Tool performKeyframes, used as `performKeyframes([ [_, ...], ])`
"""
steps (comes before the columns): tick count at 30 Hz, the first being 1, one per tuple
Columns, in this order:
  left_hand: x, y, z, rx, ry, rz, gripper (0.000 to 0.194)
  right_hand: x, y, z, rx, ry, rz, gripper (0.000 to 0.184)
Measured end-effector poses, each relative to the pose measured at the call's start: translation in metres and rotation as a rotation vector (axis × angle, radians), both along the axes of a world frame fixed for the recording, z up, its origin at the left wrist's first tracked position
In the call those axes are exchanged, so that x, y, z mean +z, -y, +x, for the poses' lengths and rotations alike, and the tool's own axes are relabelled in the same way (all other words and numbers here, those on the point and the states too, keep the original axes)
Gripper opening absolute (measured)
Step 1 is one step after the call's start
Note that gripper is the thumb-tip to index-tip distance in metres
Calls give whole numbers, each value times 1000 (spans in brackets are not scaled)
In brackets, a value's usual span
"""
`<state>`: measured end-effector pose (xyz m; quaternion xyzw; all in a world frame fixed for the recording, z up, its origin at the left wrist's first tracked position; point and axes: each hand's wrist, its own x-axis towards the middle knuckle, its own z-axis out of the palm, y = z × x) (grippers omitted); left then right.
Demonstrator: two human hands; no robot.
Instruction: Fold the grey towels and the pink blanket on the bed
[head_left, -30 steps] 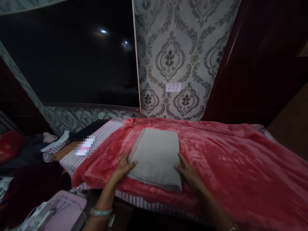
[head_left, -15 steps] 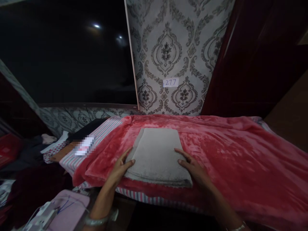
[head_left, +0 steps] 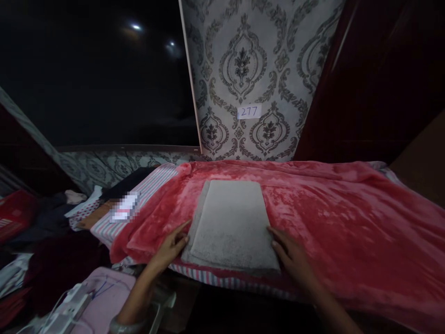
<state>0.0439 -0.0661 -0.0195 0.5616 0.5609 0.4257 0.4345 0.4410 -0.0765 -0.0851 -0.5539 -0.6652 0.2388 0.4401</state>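
Note:
A folded grey cloth lies flat on a red plush blanket, its layers showing along the left side and near edge. My left hand rests at the cloth's left edge, fingers extended and thumb apart. At the right edge is my right hand, with its fingers stretched out against the side of the cloth. Neither hand grips the cloth; the fingertips are at its borders.
Striped fabric shows under the blanket, with a blurred-out item on it. To the left are piled clothes and a white power strip on a pink surface. A large dark screen hangs behind.
My hands have drawn outward from the top of the grey cloth to its side edges. The cloth now lies flatter. The camera view has shifted slightly.

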Motion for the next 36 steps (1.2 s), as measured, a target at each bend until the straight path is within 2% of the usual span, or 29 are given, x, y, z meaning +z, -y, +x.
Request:
performKeyframes([
  [2,0,6,5,-12,55,-48,82,10,5,-8,-3,131,103,50],
  [5,1,16,18,-30,146,-40,93,32,16,-40,157,293,182,49],
  [8,8,22,34,-2,268,-66,101,48,26,-88,343,444,140,67],
  [10,15,24,45,8,378,-88,106,52,28,-118,401,525,98,85],
  [12,23,23,55,22,443,-56,108,50,26,-140,398,574,94,96],
  [15,29,20,67,51,469,21,101,47,15,-154,310,593,124,88],
  [18,19,14,70,92,616,44,84,52,4,-150,287,543,149,87],
  [22,-14,2,64,173,938,53,52,81,-6,-133,352,366,224,92],
  [24,-30,-6,65,126,984,5,48,99,-9,-125,365,306,238,90],
  [26,-39,-12,70,30,942,-84,52,116,-9,-117,380,265,235,87],
  [29,-38,-23,85,-59,863,-131,56,146,-4,-102,422,162,240,69],
  [32,-29,-38,101,-45,860,-71,64,183,9,-83,487,31,217,48],
  [34,-25,-48,108,-14,881,-1,73,209,20,-69,510,-31,180,45],
  [36,-23,-55,109,26,885,100,75,232,31,-53,465,-81,152,45],
])
